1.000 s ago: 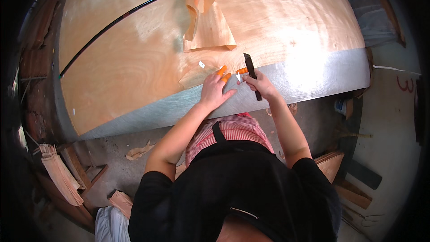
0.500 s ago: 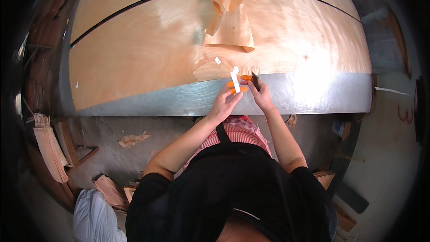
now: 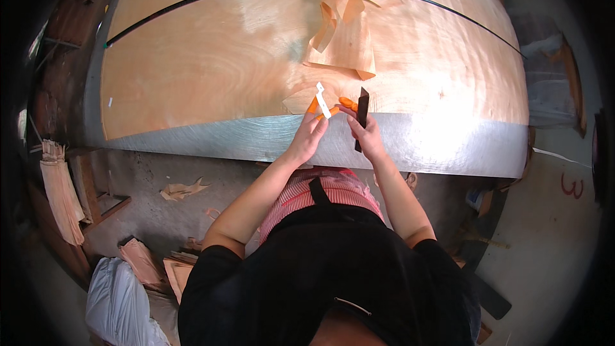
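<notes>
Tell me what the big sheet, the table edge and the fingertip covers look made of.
Big sheet: thin wood veneer, matte, visible grain swirls. Table edge: likely brushed metal, grey with glare. Fingertip covers: probably orange rubber, smooth and snug.

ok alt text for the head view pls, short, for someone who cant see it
Seen from above, a person's left hand and right hand, both with orange fingertip covers, pinch a small white strip over a large pale wood veneer sheet. The right hand also holds a slim black blade. The sheet lies on a grey metal table.

Curled veneer offcut point(image 3: 346, 32) on sheet; veneer scrap point(image 3: 181, 189) on floor; white sack point(image 3: 118, 304).
</notes>
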Tool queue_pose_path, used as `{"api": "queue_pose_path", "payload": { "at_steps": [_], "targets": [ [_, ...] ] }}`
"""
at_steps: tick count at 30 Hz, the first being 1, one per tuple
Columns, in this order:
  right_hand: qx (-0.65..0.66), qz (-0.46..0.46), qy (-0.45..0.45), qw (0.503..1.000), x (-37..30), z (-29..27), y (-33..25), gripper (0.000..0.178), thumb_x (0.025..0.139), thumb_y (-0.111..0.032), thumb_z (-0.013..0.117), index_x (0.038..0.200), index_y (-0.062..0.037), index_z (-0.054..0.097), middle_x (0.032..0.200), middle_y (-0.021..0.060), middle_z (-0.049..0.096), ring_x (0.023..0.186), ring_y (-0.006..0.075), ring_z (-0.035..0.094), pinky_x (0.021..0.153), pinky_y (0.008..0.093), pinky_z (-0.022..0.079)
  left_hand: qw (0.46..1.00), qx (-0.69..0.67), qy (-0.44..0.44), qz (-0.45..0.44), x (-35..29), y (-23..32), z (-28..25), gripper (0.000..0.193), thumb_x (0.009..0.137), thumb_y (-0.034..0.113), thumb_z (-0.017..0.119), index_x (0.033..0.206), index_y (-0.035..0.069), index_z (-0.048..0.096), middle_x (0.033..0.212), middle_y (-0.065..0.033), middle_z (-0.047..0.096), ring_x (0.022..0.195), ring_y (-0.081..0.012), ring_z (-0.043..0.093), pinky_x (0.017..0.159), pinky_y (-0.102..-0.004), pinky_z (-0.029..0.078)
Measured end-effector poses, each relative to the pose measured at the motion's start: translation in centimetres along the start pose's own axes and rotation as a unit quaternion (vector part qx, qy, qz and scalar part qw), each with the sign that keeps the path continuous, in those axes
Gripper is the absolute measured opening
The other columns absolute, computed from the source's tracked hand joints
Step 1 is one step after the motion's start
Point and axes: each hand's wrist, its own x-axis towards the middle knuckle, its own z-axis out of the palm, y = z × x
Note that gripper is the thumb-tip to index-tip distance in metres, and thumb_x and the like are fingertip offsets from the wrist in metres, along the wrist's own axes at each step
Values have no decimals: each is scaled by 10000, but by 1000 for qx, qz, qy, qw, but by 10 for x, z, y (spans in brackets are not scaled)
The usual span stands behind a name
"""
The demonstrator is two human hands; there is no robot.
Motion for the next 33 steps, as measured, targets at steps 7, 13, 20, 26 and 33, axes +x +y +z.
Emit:
{"api": "queue_pose_path", "payload": {
  "at_steps": [7, 13, 20, 26, 33],
  "targets": [
    [142, 144, -122, 972, 6, 7, -10, 256, 856, -183, 534, 1015, 17, 529, 561, -74, 334, 468, 20, 276, 411, 183, 213, 927, -366, -27, -80, 4, -7, 5, 730, 863, 582, 201, 1304, 4, 264, 1292, -64, 347, 1204, -158, 281, 1020, -305, 149],
    [255, 186, -129, 940, 8, 11, 9, 158, 844, -179, 549, 872, -32, 501, 564, -61, 341, 445, 24, 277, 406, 183, 219, 929, -360, -21, -87, 3, -8, 6, 736, 863, 584, 183, 1318, 9, 244, 1315, -63, 328, 1225, -162, 251, 1025, -311, 133],
    [286, 188, -91, 935, 8, 8, 9, 115, 852, -143, 526, 855, -32, 499, 552, -62, 346, 431, 22, 276, 396, 179, 215, 964, -249, -89, -20, 1, -8, 7, 703, 876, 549, 237, 1330, 12, 209, 1337, -93, 294, 1250, -176, 223, 1033, -309, 130],
    [174, 166, -110, 964, 6, -1, 5, 161, 834, -188, 565, 841, -33, 517, 600, -36, 446, 448, 22, 318, 399, 164, 245, 987, -151, -44, 1, -1, -15, 3, 659, 868, 545, 281, 1277, 33, 349, 1363, -130, 236, 1260, -235, 216, 1030, -334, 140],
    [-111, 164, -133, 971, 4, 1, -7, 259, 743, -280, 652, 817, -46, 569, 641, -28, 505, 516, 42, 391, 442, 183, 298, 874, 459, 10, 162, -2, 6, -17, 511, 784, 453, 520, 1162, 110, 512, 1363, -182, 214, 1210, -325, 291, 990, -459, 216]
  ]
}}
